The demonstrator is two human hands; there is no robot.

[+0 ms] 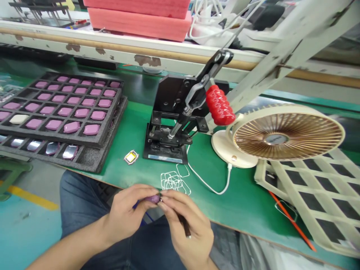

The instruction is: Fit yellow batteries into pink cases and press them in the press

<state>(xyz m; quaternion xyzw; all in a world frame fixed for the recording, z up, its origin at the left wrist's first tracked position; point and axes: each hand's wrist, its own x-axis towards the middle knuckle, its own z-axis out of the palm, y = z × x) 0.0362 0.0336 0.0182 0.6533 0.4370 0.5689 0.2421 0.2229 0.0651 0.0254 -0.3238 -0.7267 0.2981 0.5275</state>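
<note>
Close in front of my body, my left hand (pixel 126 210) pinches a small purple watch-like case (pixel 153 199) between thumb and fingers. Against the right end of that case press the fingertips of my right hand (pixel 189 221). A slim dark tool (pixel 184 225) runs through the right palm, its kind partly hidden by the fingers. Just beyond the hands lies a tangle of thin white rectangular rings (pixel 173 182) on the green bench. Further left rests a metal case frame (pixel 131 157) with a yellow and white inside.
Stacked foam trays (pixel 104 137) with purple pieces stand at left. A black toggle press (pixel 168 142) with a red handle (pixel 220 105) is ahead. A fan (pixel 281 137) and its white cable (pixel 213 192) are at right, near pale grid trays (pixel 317 195) and an orange stick (pixel 294 221).
</note>
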